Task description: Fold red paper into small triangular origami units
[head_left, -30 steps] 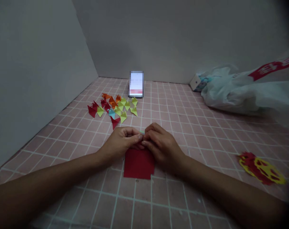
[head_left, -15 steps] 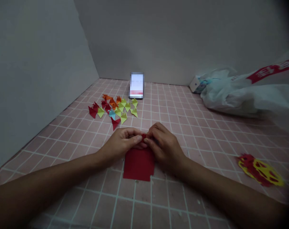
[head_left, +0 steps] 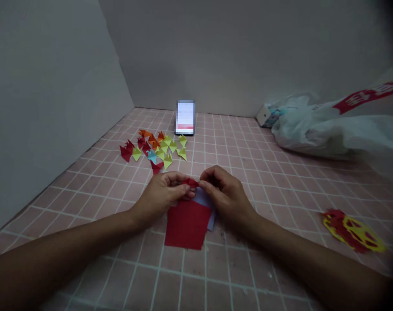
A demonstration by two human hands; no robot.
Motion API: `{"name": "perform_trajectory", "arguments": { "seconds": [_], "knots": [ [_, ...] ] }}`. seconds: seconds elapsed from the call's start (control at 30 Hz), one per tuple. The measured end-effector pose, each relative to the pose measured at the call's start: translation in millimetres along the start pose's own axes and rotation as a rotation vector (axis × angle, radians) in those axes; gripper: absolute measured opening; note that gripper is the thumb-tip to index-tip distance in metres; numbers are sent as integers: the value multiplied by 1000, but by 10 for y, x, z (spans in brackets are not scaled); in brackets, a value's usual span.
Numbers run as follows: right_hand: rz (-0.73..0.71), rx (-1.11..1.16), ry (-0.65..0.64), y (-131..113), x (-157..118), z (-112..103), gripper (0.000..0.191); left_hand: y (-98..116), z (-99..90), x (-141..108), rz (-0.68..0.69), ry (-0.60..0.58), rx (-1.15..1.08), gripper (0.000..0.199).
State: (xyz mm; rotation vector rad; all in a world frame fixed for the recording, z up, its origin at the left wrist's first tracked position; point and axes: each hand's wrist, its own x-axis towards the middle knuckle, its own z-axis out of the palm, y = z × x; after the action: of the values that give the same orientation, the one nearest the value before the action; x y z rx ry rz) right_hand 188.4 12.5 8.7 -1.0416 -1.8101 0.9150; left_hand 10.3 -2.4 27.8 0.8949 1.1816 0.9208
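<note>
A small folded piece of red paper (head_left: pixel 191 183) is pinched between my two hands over the table. My left hand (head_left: pixel 168 189) is closed on its left part, thumb on top. My right hand (head_left: pixel 222 188) pinches its right tip between thumb and forefinger. Below the hands lies a flat red paper square (head_left: pixel 187 225), with a pale white-lilac sheet (head_left: pixel 211 223) showing at its right edge. Just beyond my left hand, a red origami piece (head_left: pixel 156 166) lies at the near side of a group of folded paper figures (head_left: pixel 167 160) in yellow, orange, red and blue.
A lit phone (head_left: pixel 185 117) stands upright near the back wall. At the back right are a white box (head_left: pixel 264 115) and a white plastic bag (head_left: pixel 316 134). Red and yellow paper cut-outs (head_left: pixel 353 231) lie at the right. A wall (head_left: pixel 53 108) bounds the left side.
The folded red paper shows more between my fingers, and my right fingertips have moved to its right tip. The red square below sits slightly turned, with the pale sheet now visible beside it.
</note>
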Motion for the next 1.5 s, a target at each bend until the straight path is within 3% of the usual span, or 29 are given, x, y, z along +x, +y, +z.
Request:
{"name": "perform_trajectory", "arguments": {
  "seconds": [0.17,0.53,0.93,1.5],
  "knots": [
    [163,163,-74,-5,9,-21,11,13,-11,20,4,30,-38,10],
    [272,264,-135,-34,25,-2,12,-49,-40,32,7,-38,-130,12],
    [436,333,-149,-89,34,-31,16,-37,-7,20,66,-42,-72,14],
    [421,341,-186,-128,47,-39,16,2,-5,20,34,45,-4,14]
  ]
}}
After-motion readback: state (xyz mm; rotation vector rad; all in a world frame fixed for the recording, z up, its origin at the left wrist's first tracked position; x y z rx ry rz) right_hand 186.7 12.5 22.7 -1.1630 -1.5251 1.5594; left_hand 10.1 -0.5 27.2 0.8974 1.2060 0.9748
